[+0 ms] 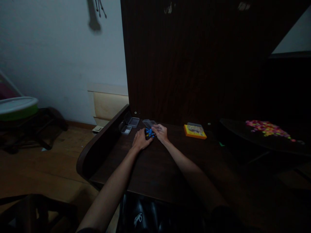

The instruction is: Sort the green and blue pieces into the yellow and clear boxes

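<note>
A loose heap of small blue pieces (149, 131), with a few yellow ones among them, lies on the dark wooden table (150, 168). My left hand (140, 140) rests on the tabletop at the near left side of the heap, its thumb apart from the fingers and curved around the pieces. In my right hand (160, 132) is a clear plastic case (148, 123), tilted at the far side of the heap. The pieces are too small to name their kind. To the left of the heap stand two open clear cases, a larger one (133, 122) and a smaller one (126, 130).
A yellow box (195, 131) with a clear case on top sits right of my hands. Farther right, a dark raised surface (233, 129) bears many pink and yellow bits (268, 128). A raised wooden side edge (97, 145) bounds the table at left; a dark panel (194, 64) stands behind.
</note>
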`<action>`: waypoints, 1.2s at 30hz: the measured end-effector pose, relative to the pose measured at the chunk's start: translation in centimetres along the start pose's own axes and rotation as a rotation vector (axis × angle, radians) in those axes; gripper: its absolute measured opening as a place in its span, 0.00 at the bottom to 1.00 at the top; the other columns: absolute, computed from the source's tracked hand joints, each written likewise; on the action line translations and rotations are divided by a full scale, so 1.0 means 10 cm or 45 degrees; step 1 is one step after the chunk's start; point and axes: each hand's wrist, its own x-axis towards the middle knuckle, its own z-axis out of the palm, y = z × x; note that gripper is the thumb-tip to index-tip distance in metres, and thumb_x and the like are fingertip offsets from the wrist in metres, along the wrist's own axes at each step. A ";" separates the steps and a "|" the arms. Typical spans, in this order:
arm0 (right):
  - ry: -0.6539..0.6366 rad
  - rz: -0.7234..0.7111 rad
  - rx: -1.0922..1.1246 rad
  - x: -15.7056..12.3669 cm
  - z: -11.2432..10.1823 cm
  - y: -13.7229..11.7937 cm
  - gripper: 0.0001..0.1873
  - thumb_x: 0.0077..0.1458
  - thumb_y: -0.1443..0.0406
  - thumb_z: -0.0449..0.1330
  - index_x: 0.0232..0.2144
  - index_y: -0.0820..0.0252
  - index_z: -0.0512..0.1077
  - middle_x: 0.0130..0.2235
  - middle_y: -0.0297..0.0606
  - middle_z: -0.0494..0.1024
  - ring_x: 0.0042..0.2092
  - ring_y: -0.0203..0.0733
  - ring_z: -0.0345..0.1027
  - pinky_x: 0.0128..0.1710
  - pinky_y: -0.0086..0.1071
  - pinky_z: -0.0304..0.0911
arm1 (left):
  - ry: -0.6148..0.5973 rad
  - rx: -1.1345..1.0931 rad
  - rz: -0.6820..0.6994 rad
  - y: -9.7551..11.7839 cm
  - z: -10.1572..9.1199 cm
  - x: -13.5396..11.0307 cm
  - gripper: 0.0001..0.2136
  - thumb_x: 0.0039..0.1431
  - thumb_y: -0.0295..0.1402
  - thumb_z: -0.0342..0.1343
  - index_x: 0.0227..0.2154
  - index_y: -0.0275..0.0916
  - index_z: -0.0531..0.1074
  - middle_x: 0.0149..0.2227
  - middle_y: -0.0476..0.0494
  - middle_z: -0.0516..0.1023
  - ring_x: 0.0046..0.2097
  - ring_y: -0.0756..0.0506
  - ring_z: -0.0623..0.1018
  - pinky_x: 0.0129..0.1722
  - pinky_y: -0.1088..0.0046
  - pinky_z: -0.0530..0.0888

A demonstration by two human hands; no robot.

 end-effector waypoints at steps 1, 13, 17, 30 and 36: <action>-0.003 -0.003 -0.005 0.01 0.00 0.00 0.27 0.37 0.43 0.66 0.26 0.60 0.70 0.30 0.40 0.78 0.27 0.40 0.71 0.23 0.30 0.66 | 0.003 0.007 -0.001 0.00 0.00 0.00 0.33 0.55 0.45 0.57 0.59 0.33 0.57 0.60 0.29 0.66 0.61 0.35 0.66 0.59 0.60 0.63; -0.095 -0.092 -0.059 0.12 -0.10 -0.22 0.25 0.35 0.46 0.69 0.25 0.61 0.73 0.30 0.40 0.79 0.33 0.44 0.73 0.30 0.32 0.68 | -0.052 0.114 0.014 0.01 0.07 0.10 0.40 0.54 0.50 0.56 0.62 0.27 0.52 0.64 0.23 0.58 0.67 0.32 0.56 0.64 0.58 0.55; -0.058 -0.065 -0.104 0.18 -0.19 -0.30 0.27 0.42 0.45 0.65 0.32 0.62 0.75 0.28 0.37 0.78 0.25 0.37 0.69 0.21 0.29 0.63 | -0.088 0.133 0.027 0.03 0.08 0.16 0.41 0.55 0.52 0.55 0.63 0.28 0.52 0.66 0.25 0.55 0.68 0.32 0.53 0.66 0.56 0.52; 0.023 0.066 -0.356 0.36 -0.77 -0.17 0.25 0.48 0.45 0.61 0.30 0.62 0.74 0.26 0.37 0.79 0.16 0.30 0.61 0.15 0.25 0.57 | -0.091 0.140 0.355 0.06 0.16 0.33 0.20 0.63 0.41 0.49 0.55 0.39 0.68 0.60 0.37 0.68 0.63 0.37 0.64 0.64 0.57 0.60; -0.030 0.154 -0.500 0.38 -0.77 -0.06 0.16 0.51 0.53 0.62 0.22 0.58 0.73 0.17 0.29 0.74 0.15 0.31 0.62 0.17 0.24 0.57 | -0.077 0.120 0.430 0.08 0.13 0.30 0.16 0.63 0.37 0.49 0.50 0.40 0.73 0.54 0.40 0.74 0.58 0.40 0.69 0.60 0.61 0.65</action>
